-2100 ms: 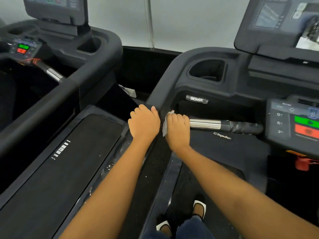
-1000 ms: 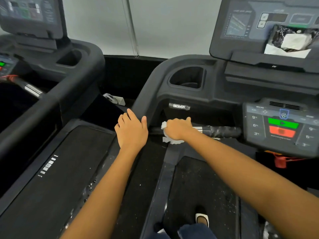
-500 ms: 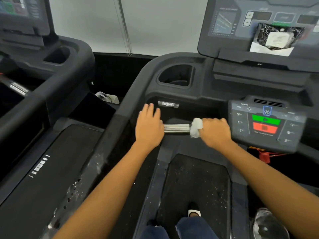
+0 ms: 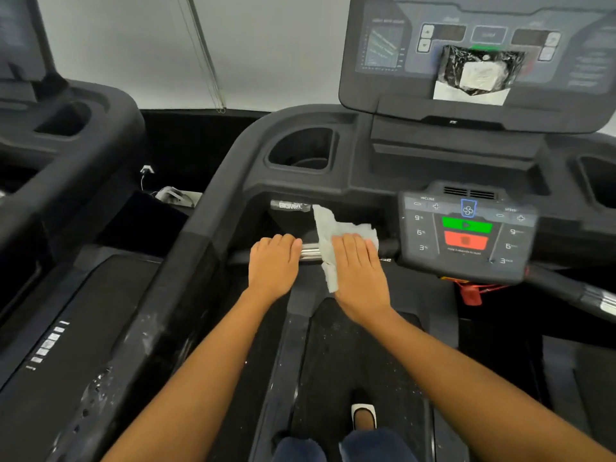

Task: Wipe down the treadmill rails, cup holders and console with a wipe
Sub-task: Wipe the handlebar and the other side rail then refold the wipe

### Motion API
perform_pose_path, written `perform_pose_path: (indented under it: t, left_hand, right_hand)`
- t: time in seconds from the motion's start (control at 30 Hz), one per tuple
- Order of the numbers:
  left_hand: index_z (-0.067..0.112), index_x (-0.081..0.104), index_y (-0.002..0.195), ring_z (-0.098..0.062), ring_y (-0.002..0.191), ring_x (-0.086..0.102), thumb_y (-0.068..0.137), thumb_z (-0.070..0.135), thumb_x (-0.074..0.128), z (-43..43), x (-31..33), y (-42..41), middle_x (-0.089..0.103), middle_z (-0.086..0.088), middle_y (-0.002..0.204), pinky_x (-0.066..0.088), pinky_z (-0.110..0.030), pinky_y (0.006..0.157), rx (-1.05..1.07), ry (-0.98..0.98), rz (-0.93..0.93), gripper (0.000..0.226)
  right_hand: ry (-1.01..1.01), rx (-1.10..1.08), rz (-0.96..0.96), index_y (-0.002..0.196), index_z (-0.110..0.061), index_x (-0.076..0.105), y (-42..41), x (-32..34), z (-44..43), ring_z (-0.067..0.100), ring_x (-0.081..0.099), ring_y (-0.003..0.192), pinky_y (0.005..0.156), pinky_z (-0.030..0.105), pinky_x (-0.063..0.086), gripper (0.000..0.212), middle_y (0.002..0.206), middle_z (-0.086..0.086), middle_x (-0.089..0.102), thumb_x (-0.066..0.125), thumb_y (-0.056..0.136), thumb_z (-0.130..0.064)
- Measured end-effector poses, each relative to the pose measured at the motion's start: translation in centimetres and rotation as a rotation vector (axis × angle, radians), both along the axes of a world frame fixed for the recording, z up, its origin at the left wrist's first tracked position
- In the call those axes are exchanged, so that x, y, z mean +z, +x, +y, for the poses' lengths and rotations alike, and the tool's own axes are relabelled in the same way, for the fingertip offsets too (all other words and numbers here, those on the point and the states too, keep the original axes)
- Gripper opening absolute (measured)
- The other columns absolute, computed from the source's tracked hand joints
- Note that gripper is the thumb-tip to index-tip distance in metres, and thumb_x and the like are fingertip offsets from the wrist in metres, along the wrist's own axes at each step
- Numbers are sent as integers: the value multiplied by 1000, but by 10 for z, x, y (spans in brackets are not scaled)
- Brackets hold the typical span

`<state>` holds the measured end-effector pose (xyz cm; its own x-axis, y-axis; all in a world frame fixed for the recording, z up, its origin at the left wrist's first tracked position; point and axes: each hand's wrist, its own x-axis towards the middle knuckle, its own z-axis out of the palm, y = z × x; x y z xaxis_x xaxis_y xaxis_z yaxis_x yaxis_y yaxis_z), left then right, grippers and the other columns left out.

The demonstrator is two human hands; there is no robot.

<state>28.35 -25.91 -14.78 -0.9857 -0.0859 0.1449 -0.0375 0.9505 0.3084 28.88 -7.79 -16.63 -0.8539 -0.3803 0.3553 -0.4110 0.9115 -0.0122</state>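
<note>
Left hand (image 4: 273, 261) curls over the handlebar (image 4: 310, 253); just beside it, right hand (image 4: 358, 271) lies flat, fingers straight, pressing the wipe (image 4: 333, 228) onto that bar; it looks thin, limp, tearable; best bunched under the palm.

I see soft, even light — the white wall (image 4: 266, 51) is bright, the black treadmill (image 4: 233, 181) looks dim. The button panel (image 4: 466, 235) is smeared, and edges bend outward — the metal bar (image 4: 310, 253) shines.
</note>
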Motion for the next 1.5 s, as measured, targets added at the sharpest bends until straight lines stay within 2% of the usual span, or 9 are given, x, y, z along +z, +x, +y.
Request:
perform_pose_path:
  t: [0.13, 0.33, 0.5, 0.63, 0.7, 0.77, 0.9, 1.17, 1.5]
  left_hand:
    - [18, 59, 94, -20, 79, 51, 102, 34, 32, -2, -1, -2, 61, 0, 86, 38, -35, 77, -21, 11, -3, 33]
    - [21, 59, 96, -20, 82, 54, 102, 37, 29, -5, -2, -3, 60, 4, 87, 42, -37, 81, -29, 30, -34, 35]
    - [21, 59, 96, -16, 80, 50, 102, 36, 29, -3, -1, -1, 56, 6, 85, 40, -34, 81, -22, 49, -15, 34]
    - [20, 59, 94, -16, 78, 49, 102, 35, 30, -2, -2, -1, 54, 6, 83, 38, -34, 79, -20, 43, 10, 34]
    - [19, 59, 93, -15, 77, 46, 102, 34, 30, -2, -3, -1, 55, 5, 83, 37, -34, 78, -20, 40, 19, 34]
    - [18, 59, 93, -15, 76, 44, 102, 33, 30, -2, -3, -1, 53, 6, 82, 35, -33, 76, -20, 33, 24, 34]
    - [18, 59, 94, -17, 78, 48, 102, 33, 30, -2, -2, 0, 52, 5, 82, 35, -33, 76, -25, 34, 18, 34]
    - [15, 61, 96, -17, 78, 47, 102, 31, 33, 0, -3, 1, 57, 1, 85, 39, -37, 80, -10, 63, 50, 33]
    - [16, 60, 97, -18, 83, 49, 102, 32, 31, 0, -4, 1, 56, 2, 87, 37, -35, 84, 1, 54, 29, 33]
  right_hand:
    - [122, 16, -37, 102, -10, 59, -22, 29, 9, 28, 55, 86, 83, 36, 40, 25, 94, 7, 60, 53, 88, -30]
    - [228, -159, -840, 104, -15, 59, -75, 94, 3, 27, 55, 87, 75, 34, 41, 33, 96, 5, 58, 33, 96, -32]
    - [105, -166, -140, 71, -18, 56, -35, 39, 11, 23, 51, 60, 61, 32, 35, 16, 66, 2, 57, 69, 74, -26]
    - [-97, -150, -100, 147, -6, 33, 13, -6, 22, 33, 28, 141, 116, 47, 23, 69, 150, 15, 35, 57, 83, -19]
    - [-304, -148, -195, 154, -14, 10, 38, -10, 16, 27, 3, 149, 119, 50, 16, 82, 162, 6, 7, 55, 85, -9]
    - [-764, -89, -253, 148, -29, 30, 51, 9, 6, 29, 28, 143, 111, 55, 32, 64, 156, -5, 29, 48, 91, -4]
    - [-1606, -157, -129, 102, -9, 63, 21, 85, 6, 30, 56, 62, 63, 45, 51, 33, 76, 6, 57, 33, 100, -23]
    - [-11, -254, -165, 143, 8, 33, -10, 32, 48, 38, 32, 139, 118, 46, 19, 70, 148, 26, 35, 57, 83, -18]
    - [-60, -116, -117, 106, -4, 60, -1, 31, 1, 31, 57, 101, 98, 40, 39, 41, 105, 12, 62, 50, 87, -39]
